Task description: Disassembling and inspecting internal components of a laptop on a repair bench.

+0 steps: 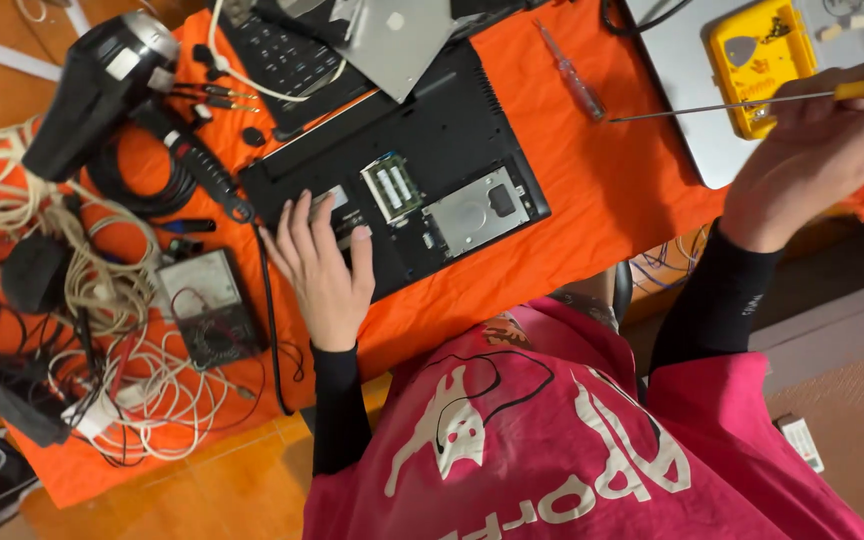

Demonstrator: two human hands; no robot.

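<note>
At frame's right edge, right hand [817,150] cut off, screwdriver [722,105] handle mostly hidden

The left hand [324,268] rests flat on the open underside of a black laptop [422,170] on the orange cloth [612,190]. The right hand [817,150] grips a long yellow-handled screwdriver [732,104], near a yellow case [762,55].

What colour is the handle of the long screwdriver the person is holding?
Yellow; the screwdriver handle shows at the right hand in the head view.
</note>
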